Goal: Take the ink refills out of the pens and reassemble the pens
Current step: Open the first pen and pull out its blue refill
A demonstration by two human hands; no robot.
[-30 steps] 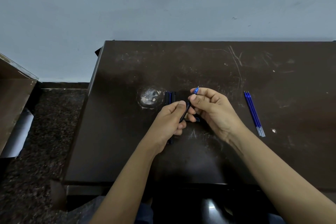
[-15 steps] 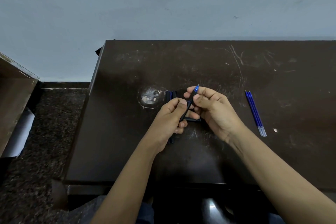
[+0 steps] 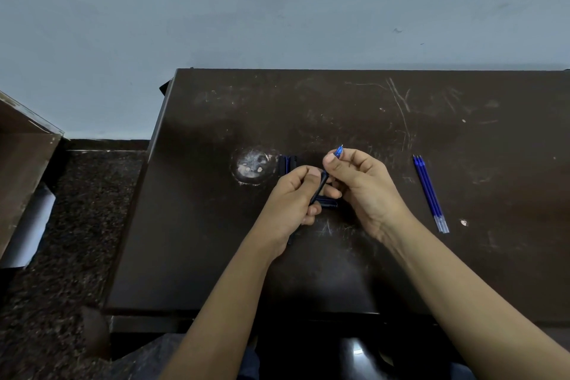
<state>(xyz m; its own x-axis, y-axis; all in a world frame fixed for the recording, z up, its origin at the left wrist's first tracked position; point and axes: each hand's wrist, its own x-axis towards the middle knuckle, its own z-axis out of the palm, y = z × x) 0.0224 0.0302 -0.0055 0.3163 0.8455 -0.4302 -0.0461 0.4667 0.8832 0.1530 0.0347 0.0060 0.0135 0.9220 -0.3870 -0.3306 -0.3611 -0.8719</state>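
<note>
My left hand (image 3: 293,194) grips a dark pen barrel (image 3: 319,190) that slants up to the right, above the middle of the dark table (image 3: 339,108). My right hand (image 3: 361,185) pinches the blue ink refill (image 3: 338,152) near its tip, which pokes out above the fingers. The refill runs down toward the barrel's mouth; the fingers hide the length between them. More dark pens (image 3: 287,162) lie just behind my left hand, and another pen part (image 3: 327,203) lies under the hands. A few loose blue refills (image 3: 430,193) lie side by side to the right.
A round scuffed patch (image 3: 253,165) marks the table left of the pens. The table's left edge drops to a speckled dark floor (image 3: 77,210). A brown box (image 3: 24,170) stands at far left. A pale wall rises behind the table.
My right hand has drawn the blue refill up and to the right, so its tip stands farther from the barrel held in my left hand.
</note>
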